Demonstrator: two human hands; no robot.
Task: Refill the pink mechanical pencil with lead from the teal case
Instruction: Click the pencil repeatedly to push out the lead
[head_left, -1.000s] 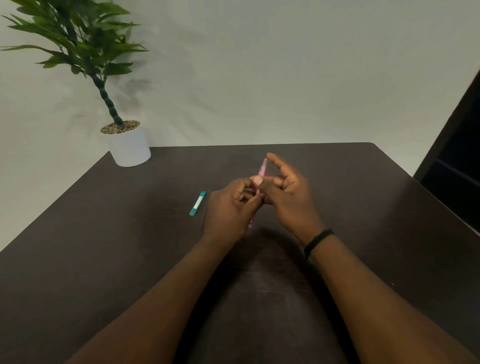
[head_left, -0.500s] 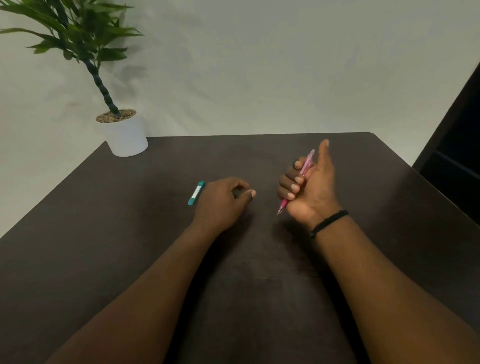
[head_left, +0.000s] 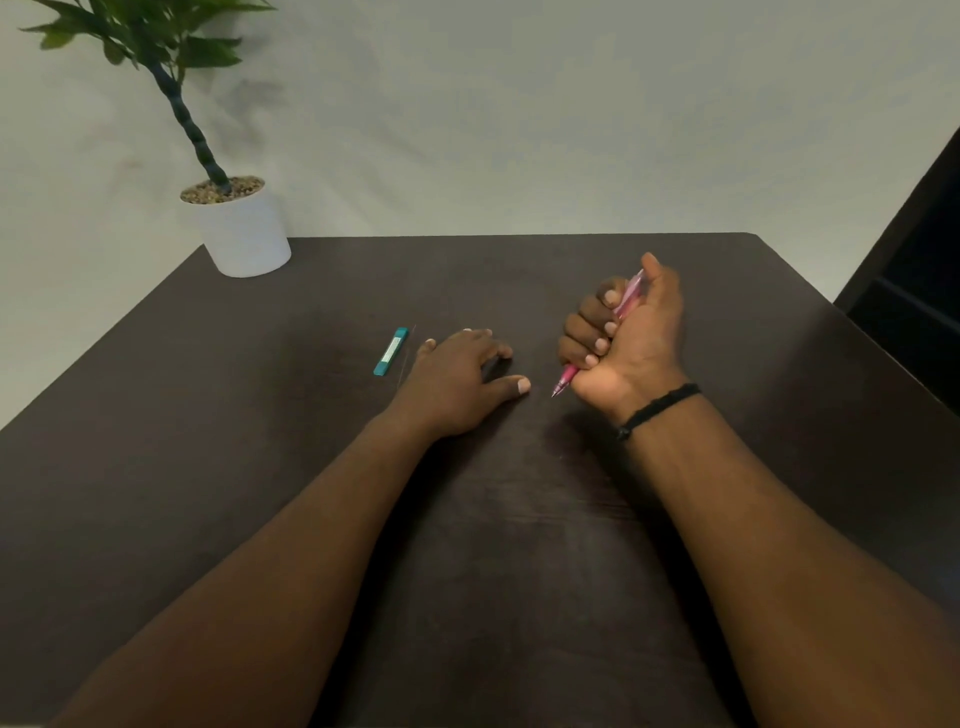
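My right hand is closed in a fist around the pink mechanical pencil, whose tip points down toward the table and whose top end shows beside my thumb. My left hand lies palm down on the dark table with its fingers spread and nothing in it. The teal lead case lies flat on the table just left of my left hand. A thin dark lead stick lies between the case and my fingers.
A white pot with a green plant stands at the table's back left corner. A dark piece of furniture stands past the table's right edge. A pale wall runs behind the table.
My hands have come apart: the right took the pencil away to the right in a fist, and the left went down flat on the table beside the case, its fingers now spread.
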